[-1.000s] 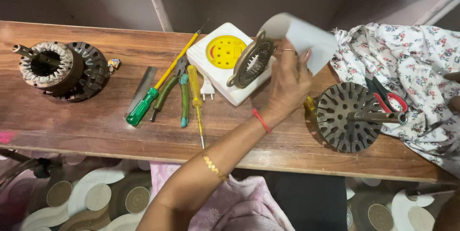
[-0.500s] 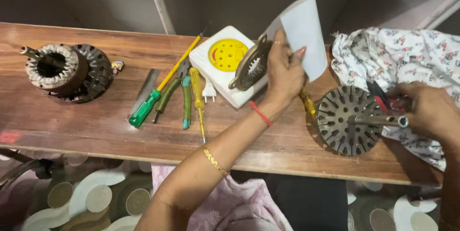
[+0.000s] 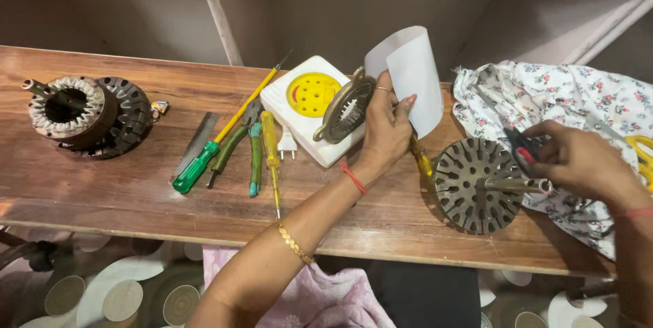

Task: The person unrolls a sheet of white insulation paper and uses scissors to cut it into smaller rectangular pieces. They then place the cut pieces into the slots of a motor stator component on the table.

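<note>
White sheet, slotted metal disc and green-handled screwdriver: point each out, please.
white sheet [image 3: 415,80], head view, middle of the curled paper.
slotted metal disc [image 3: 469,188], head view, slotted face left of its shaft.
green-handled screwdriver [image 3: 194,168], head view, green handle.

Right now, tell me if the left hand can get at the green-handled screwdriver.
Probably not freely: the left hand is full, holding a white sheet and a metal ring. The green-handled screwdriver itself lies uncovered on the table.

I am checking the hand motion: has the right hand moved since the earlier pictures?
Yes. The right hand came in from the right edge and now rests on the floral cloth, beside the slotted metal disc.
</note>
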